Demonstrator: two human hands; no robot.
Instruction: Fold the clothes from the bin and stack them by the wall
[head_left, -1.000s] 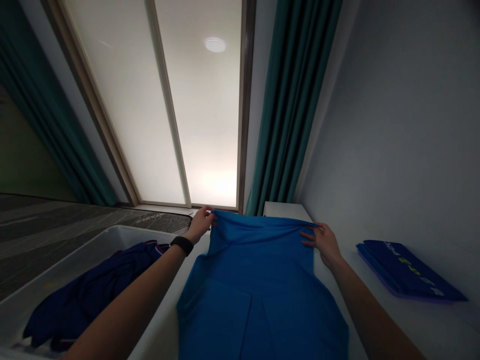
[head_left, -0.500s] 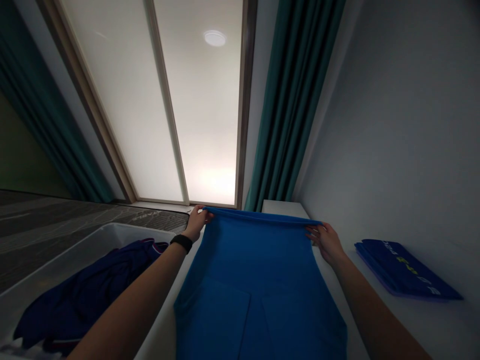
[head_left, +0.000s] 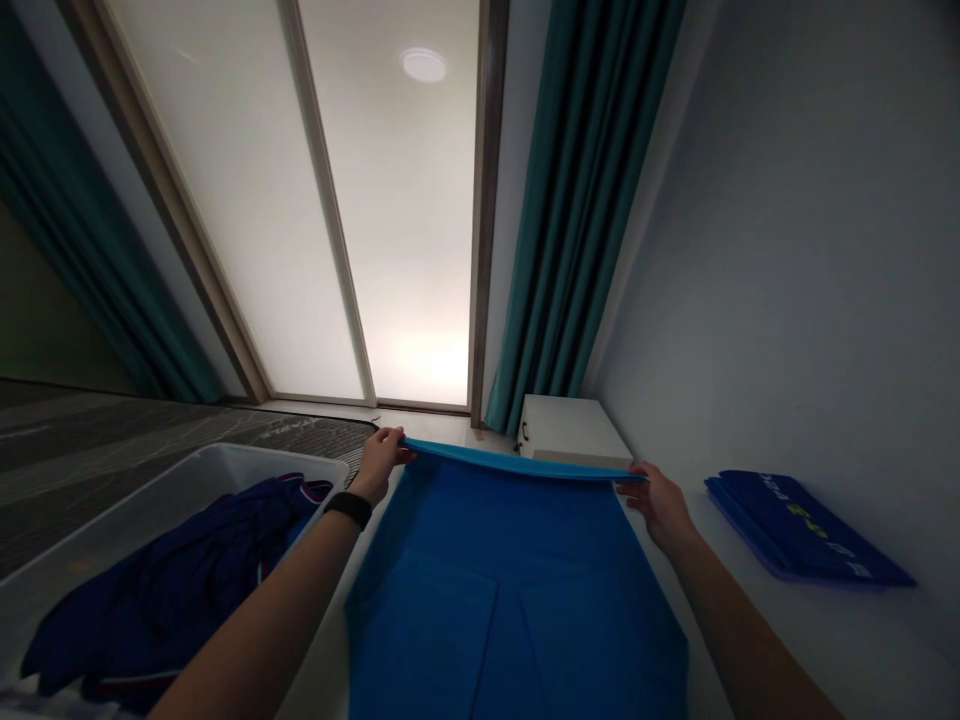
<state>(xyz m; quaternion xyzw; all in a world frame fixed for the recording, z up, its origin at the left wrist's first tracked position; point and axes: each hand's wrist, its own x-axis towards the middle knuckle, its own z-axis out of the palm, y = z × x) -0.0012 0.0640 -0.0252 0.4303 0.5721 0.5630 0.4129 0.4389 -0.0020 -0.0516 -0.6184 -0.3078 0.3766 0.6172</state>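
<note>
A bright blue cloth garment (head_left: 517, 560) is stretched between my two hands, its far edge pulled nearly straight. My left hand (head_left: 380, 462), with a black band on the wrist, pinches the far left corner. At the far right corner my right hand (head_left: 654, 500) grips the same edge. The garment spreads over a white surface (head_left: 720, 640) toward me, with two panel-like outlines on it. Its near end runs out of view at the bottom.
Left of the garment stands a translucent bin (head_left: 247, 458) holding dark blue clothes (head_left: 172, 570). Folded blue cloth with printing (head_left: 802, 530) lies at the right by the wall. Beyond the garment are a white cabinet (head_left: 574, 425), teal curtains (head_left: 585, 220) and lit sliding panels (head_left: 405, 230).
Both hands have come lower and slightly nearer with the garment's far edge, so more of the white cabinet shows. The view has shifted slightly.
</note>
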